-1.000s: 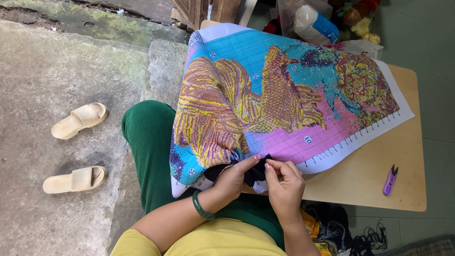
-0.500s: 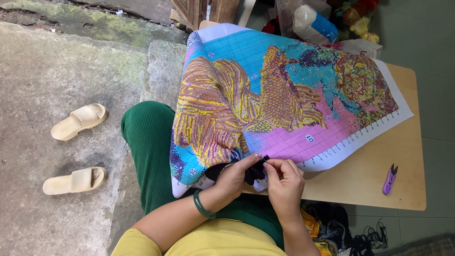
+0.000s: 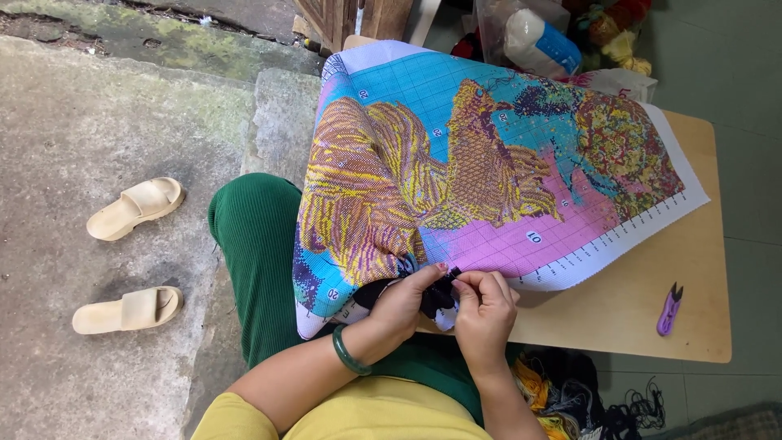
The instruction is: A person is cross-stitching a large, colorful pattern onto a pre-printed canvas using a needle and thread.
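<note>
- A large cross-stitch canvas (image 3: 489, 163) is spread over the person's lap and the low wooden table (image 3: 635, 301); it is worked in turquoise, pink, gold and purple, with a gridded white border along its right and lower edges.
- The near edge of the canvas, where a patch of dark stitching (image 3: 436, 293) is seen, is gathered up between both hands.
- The left hand (image 3: 403, 301) is curled under and around that edge, with the thumb laid on top; the fabric is gripped by its closed fingers.
- A green bangle (image 3: 346, 352) is worn on the left wrist.
- The right hand (image 3: 485, 310) is closed in a pinch, thumb and forefinger pressed together at the dark patch; whether a needle or only thread is held cannot be told, as it is too small to be seen.
- The two hands are set just beside each other, touching at the fingertips.
- A small purple thread snip (image 3: 669, 310) is laid on the table's right part, well apart from the hands.
- Two beige slide sandals (image 3: 130, 253) are left on the concrete floor to the person's left.
- Tangled yarn (image 3: 562, 399) is piled under the table near the right forearm.
- A clear bag holding a white and blue item (image 3: 538, 41) is placed beyond the canvas's far edge.
</note>
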